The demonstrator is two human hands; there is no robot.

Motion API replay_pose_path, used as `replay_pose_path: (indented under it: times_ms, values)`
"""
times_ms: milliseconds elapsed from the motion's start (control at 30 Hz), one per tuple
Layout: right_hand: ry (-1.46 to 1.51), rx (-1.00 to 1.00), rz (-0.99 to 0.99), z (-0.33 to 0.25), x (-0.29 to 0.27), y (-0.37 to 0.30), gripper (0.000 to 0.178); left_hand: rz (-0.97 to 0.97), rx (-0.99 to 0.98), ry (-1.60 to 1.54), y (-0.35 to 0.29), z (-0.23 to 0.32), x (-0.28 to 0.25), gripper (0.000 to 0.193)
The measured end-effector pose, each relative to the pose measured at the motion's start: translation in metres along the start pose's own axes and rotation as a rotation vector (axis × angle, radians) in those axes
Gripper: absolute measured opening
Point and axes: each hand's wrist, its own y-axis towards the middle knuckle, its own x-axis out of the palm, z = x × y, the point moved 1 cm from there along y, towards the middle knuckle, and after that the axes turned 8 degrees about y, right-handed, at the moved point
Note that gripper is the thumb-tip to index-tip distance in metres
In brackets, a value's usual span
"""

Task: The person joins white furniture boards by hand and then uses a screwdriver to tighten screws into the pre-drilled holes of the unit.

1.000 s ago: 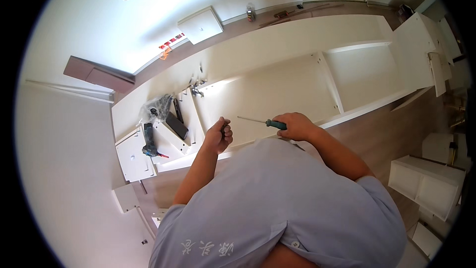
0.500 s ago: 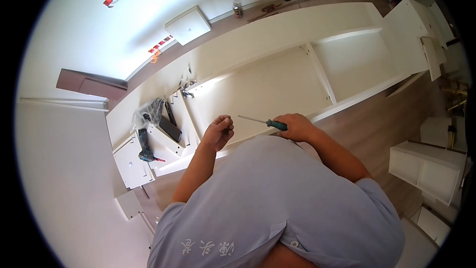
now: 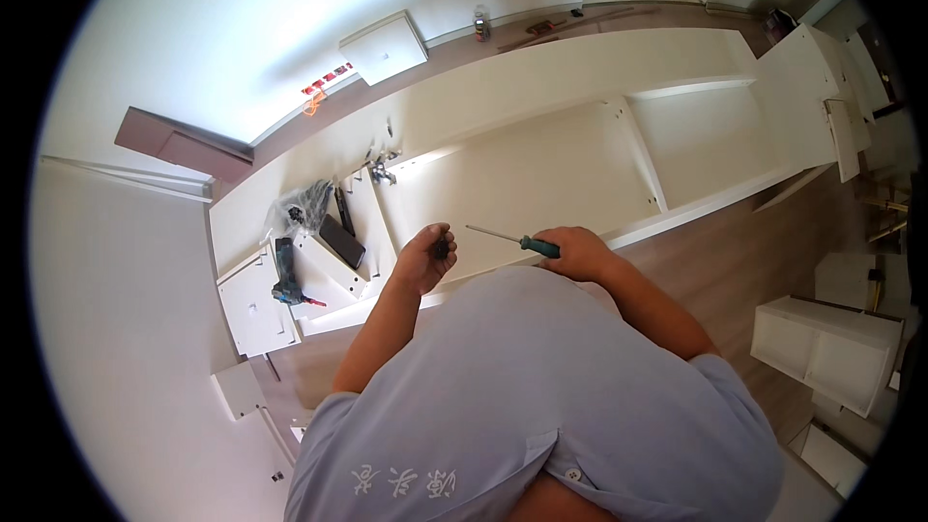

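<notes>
In my right hand is a screwdriver with a green handle; its thin shaft points left toward my other hand. My left hand is curled, palm partly turned up, around small dark pieces too small to make out. Both hands are over the near side of a long white cabinet frame lying flat, with a divider toward its right end. The screwdriver tip is a short way from the left fingers and touches nothing.
Left of my hands lie a cordless drill, a dark phone, a clear plastic bag, a black slim tool and several metal fittings. A white panel leans at the wall. White drawer boxes stand at right.
My view has shifted a little, so the cabinet sits lower in it. The left hand has turned slightly, showing more of the dark pieces. The right hand keeps its hold on the screwdriver.
</notes>
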Motion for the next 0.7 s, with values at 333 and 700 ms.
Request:
replay_pose_path:
  times_ms: [333,700]
  values:
    - [-0.027,-0.035,0.018,-0.012,0.012,0.005,0.035,-0.044,0.014,-0.103,-0.002,0.005,-0.03,0.032]
    - [0.009,0.096,0.058,-0.015,0.016,-0.003,0.034,0.082,0.024,-0.066,0.026,-0.009,-0.064,0.031]
